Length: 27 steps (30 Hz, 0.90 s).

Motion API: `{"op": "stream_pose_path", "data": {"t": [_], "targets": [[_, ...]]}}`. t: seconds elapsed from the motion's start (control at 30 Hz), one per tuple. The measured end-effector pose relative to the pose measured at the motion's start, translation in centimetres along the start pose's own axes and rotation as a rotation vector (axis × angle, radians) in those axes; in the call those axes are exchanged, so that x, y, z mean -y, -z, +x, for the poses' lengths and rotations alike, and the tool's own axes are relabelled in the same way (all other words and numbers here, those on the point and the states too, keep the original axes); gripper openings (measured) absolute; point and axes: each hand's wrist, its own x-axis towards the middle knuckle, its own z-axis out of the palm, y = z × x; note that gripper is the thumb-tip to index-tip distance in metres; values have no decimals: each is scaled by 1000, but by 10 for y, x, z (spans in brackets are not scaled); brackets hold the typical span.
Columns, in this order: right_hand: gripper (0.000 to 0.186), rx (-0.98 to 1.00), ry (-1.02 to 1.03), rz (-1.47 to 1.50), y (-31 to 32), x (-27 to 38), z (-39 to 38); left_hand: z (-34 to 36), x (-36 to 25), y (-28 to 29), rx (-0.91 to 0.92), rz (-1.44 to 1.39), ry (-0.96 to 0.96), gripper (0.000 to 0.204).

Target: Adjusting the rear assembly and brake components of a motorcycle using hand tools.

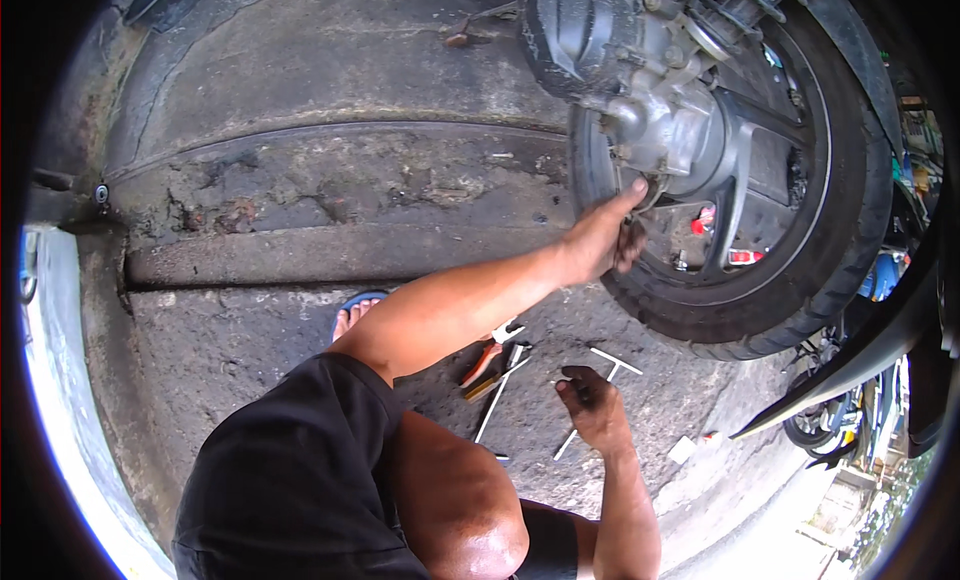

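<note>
My left hand [610, 235] is at the hub of the motorcycle wheel [765, 310], under the grey metal housing [660, 130], thumb up and fingers curled round a small metal part there. My right hand [592, 410], its fingers dark with grime, is curled above the ground near a T-handle wrench [616, 360]; what it holds, if anything, is hidden. Left of it lie orange-handled pliers [483, 362] and another long metal wrench [490, 414] on the rough concrete.
My sandalled foot [349, 316] is below a concrete step [350, 250]. Red items [744, 257] show behind the wheel. A small white object [683, 450] lies at right, with more motorbikes [815, 420] beyond and a dark curved panel [830, 380]. A pale ledge [70, 380] runs along the left.
</note>
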Motion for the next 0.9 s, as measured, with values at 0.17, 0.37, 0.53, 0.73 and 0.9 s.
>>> {"op": "stream_pose_path", "data": {"t": [0.17, 0.37, 0.53, 0.73, 0.9], "targets": [[31, 4, 0, 67, 4, -8, 2, -17, 35, 99, -341, 1209, -479, 41], [35, 24, -30, 69, -1, -3, 1, 39, -49, 181, -870, 1916, -475, 21], [32, 19, -5, 36, -6, 3, 4, 45, -63, 215, -785, 2035, -434, 23], [29, -245, 100, 213, -11, 28, 27, 1, -28, 138, -390, 1424, -620, 16], [31, -606, 237, 570, -1, 80, 62, -61, 1, 39, -70, 1159, -865, 17]]}}
